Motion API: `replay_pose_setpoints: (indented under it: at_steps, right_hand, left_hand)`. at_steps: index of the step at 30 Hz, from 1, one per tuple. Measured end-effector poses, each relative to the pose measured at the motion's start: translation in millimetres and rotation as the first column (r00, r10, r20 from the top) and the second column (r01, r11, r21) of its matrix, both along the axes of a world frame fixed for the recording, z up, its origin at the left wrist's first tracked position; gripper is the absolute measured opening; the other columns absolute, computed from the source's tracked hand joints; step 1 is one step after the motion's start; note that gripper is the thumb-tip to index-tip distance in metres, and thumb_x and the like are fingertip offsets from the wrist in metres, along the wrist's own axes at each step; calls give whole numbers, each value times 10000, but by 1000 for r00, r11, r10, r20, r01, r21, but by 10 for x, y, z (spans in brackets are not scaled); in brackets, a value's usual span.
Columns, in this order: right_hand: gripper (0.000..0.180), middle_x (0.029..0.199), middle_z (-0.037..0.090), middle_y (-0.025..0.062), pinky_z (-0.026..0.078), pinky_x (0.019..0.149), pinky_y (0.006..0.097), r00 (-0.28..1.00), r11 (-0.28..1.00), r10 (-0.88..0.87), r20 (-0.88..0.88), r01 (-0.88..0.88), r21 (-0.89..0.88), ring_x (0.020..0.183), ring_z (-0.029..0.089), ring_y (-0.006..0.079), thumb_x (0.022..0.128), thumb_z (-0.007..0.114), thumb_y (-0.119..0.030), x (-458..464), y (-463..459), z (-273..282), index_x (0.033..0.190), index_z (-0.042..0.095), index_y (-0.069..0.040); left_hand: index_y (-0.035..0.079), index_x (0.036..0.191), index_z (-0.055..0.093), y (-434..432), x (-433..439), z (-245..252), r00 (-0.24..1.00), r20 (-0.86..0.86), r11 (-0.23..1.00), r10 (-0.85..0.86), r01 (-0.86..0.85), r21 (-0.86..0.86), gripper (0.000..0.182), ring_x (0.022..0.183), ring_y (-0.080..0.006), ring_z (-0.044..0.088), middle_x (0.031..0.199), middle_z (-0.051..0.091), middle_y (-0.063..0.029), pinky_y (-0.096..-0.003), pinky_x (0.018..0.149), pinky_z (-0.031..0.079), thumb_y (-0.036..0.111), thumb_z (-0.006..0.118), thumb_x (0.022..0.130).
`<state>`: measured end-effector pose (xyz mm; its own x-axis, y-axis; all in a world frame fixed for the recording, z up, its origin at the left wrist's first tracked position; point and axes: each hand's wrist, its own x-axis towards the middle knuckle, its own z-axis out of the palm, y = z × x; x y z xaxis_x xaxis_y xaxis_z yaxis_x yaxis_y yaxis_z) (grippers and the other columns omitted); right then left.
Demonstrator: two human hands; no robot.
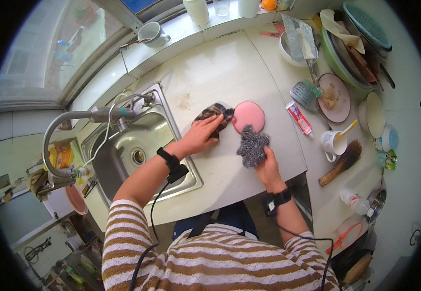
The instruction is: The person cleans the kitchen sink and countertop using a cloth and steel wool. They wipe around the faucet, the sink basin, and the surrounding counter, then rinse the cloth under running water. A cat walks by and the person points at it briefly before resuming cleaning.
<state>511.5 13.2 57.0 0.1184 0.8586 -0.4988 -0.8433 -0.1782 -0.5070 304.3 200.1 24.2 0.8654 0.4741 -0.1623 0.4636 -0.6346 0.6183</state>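
My left hand (200,135) lies over a dark plaid cloth (216,109) on the white countertop, fingers stretched out and thumb apart. Part of the cloth is hidden beneath it. Just right of the cloth is a round pink dish or lid (249,113); which of the two I cannot tell. In my right hand (268,169) is a grey, fuzzy scrubbing cloth (252,147), pinched at its lower right edge. Its upper end overlaps the near edge of the pink piece.
Left of my hands is a steel sink (166,132) with a flexible faucet (68,115). On the right stand a toothpaste tube (299,119), a white mug (327,143), a brush (341,163), a slotted turner (302,95) and a plastic bottle (354,200). A cup (153,33) sits on the ledge.
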Motion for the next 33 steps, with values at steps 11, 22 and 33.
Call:
replay_pose_setpoints:
  at_steps: [11,22,33]
  right_hand:
    - [512,1260,559,155,480,945,481,886,977,162,-433,-206,-56,1122,567,325,955,332,-345,255,523,-4,1352,438,-40]
    - [488,1281,555,120,477,939,463,970,996,-46,-237,62,60,1140,563,301,965,336,-380,667,1134,-151,1322,467,-74]
    - [516,1316,530,151,453,981,482,950,991,-104,-294,124,50,1196,527,335,940,389,-369,531,421,-216,1354,448,-66]
  left_hand:
    - [13,1308,477,1404,-401,-36,821,157,685,549,-549,479,482,1211,-398,465,1326,481,-242,-453,973,424,124,526,842]
    - [90,1308,533,-559,-256,63,989,43,983,-141,134,126,451,1330,-269,409,1415,463,-117,-413,1078,309,76,514,858]
    - [89,1336,488,264,298,-267,965,241,971,-99,41,237,585,1301,-351,411,1397,463,-157,-442,1075,325,-13,544,762]
